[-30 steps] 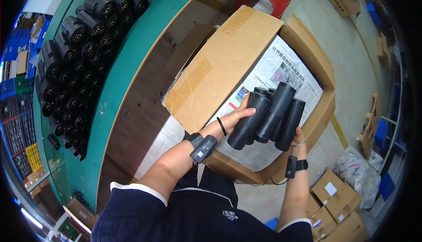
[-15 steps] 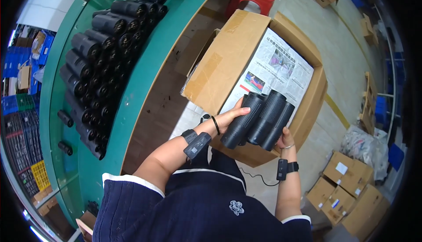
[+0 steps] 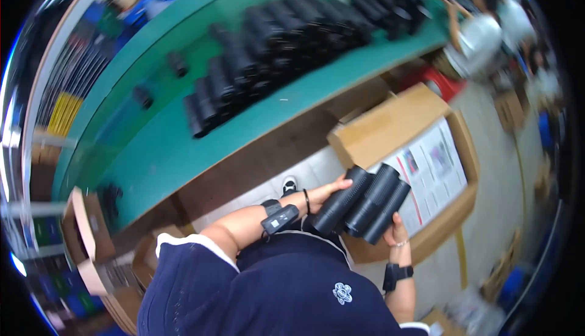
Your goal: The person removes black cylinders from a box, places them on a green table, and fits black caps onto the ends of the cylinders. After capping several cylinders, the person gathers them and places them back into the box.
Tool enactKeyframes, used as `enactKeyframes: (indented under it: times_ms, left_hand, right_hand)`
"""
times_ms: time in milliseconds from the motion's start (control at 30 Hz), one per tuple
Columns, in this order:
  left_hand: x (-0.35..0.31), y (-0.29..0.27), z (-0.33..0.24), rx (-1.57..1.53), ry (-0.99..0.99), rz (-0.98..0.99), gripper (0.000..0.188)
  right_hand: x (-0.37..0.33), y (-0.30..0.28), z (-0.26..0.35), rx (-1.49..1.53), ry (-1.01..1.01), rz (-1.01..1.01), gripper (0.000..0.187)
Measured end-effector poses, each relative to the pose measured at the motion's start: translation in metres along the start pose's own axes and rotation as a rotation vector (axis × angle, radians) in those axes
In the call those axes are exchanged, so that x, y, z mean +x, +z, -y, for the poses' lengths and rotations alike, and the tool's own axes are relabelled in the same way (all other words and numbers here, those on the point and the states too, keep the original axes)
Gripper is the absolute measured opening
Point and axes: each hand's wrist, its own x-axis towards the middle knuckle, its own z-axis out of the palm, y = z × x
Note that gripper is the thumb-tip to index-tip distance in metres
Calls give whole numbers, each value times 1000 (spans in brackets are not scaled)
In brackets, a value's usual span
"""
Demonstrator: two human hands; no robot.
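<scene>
Between my two hands I hold a bundle of several black tubes with perforated, ribbed walls, side by side and tilted. My left hand is closed on the bundle's left side, its thumb on the outer tube. On the lower right, my right hand grips the bundle, its fingers partly hidden beneath. Just beyond the tubes is an open cardboard box. A newspaper sheet covers what lies in it; the tubes overlap its near edge from above.
A long green workbench crosses the far side, bearing a large pile of black tubes. Two short black pieces lie left of it. Co-workers sit at the far right near a red stool. An opened carton stands at left.
My view has swung left, so the bench now lies across the top and co-workers have come into sight. Both hands still hold the tubes, close to the box.
</scene>
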Motion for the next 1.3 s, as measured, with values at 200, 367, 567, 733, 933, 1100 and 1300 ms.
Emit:
enactKeyframes:
  times_ms: [200,367,567,733,933,1100,1300]
  left_hand:
    - [-133,-50,-21,-224,132,142,81]
    - [-255,-116,-38,-288,500,-61,68]
    - [-406,-218,-41,-379,590,-166,74]
    - [-493,-293,-54,-396,844,-516,65]
    - [-545,-371,-70,-503,889,-656,65]
    - [-571,-414,-56,-550,985,-753,57]
    - [-613,-454,-50,-599,965,-680,55]
  right_hand:
    - [31,135,-5,-134,177,191,95]
    - [97,283,-57,-298,226,392,98]
    - [174,410,-180,-374,388,541,91]
    - [236,524,-267,-474,482,635,98]
    - [298,604,-341,-477,523,861,88]
    - [314,636,-390,-461,606,931,89]
    - [312,663,-431,-428,649,885,93]
